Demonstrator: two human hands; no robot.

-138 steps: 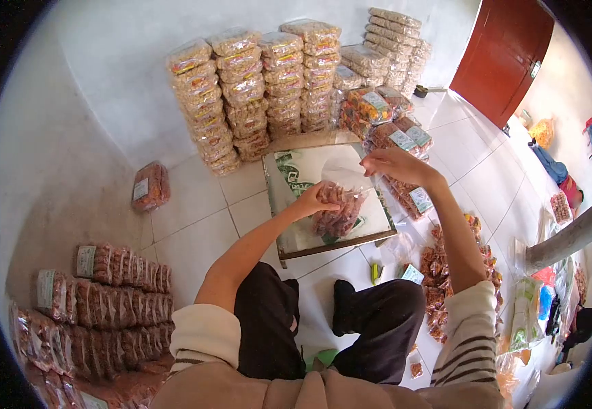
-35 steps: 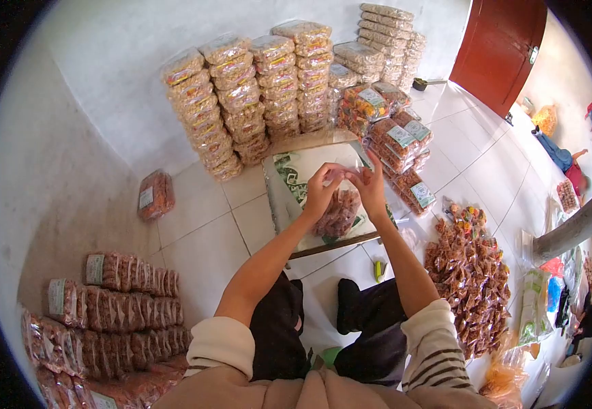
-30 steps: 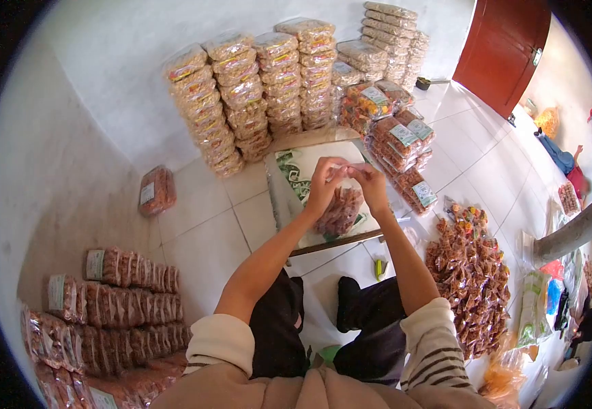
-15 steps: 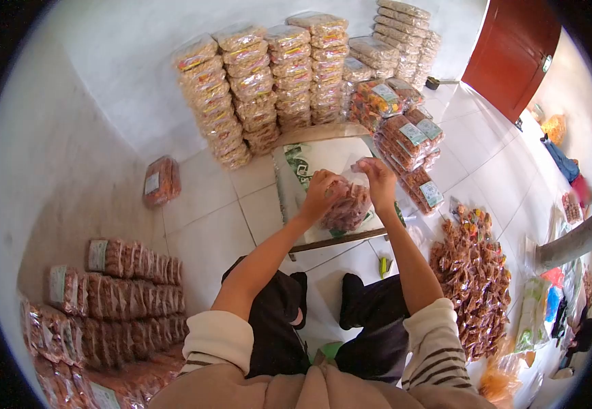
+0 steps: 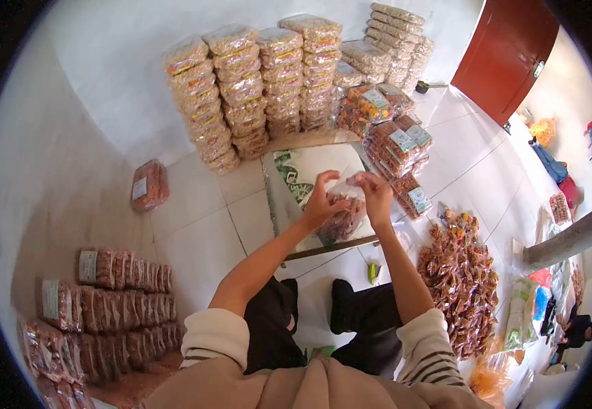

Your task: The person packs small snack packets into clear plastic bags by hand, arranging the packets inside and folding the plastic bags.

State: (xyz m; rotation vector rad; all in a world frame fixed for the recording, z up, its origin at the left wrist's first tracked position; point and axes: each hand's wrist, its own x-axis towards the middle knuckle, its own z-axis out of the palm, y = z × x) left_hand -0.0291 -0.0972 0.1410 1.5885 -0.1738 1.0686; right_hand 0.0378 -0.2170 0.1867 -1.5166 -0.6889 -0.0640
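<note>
On the low table (image 5: 282, 228), which has a white and green printed cover, stands a clear plastic bag (image 5: 342, 221) with reddish-brown packed pieces in its lower part. My left hand (image 5: 323, 204) is beside the bag, its thumb and index finger spread apart near the clear upper plastic. Pinched in the fingers of my right hand (image 5: 375, 198) is the top edge of the same bag. My fingers partly cover the bag's upper part.
Tall stacks of tan packs (image 5: 241, 88) line the wall. Labelled brown packs (image 5: 398, 146) lie behind the table's right side. A heap of small brown packets (image 5: 459, 286) covers the right floor. Rows of packs (image 5: 122, 307) stand at left. A green-yellow object (image 5: 374, 273) lies near my feet.
My left hand's fingers have opened and come off the bag's body. My right hand still pinches the bag's top. The view has shifted slightly.
</note>
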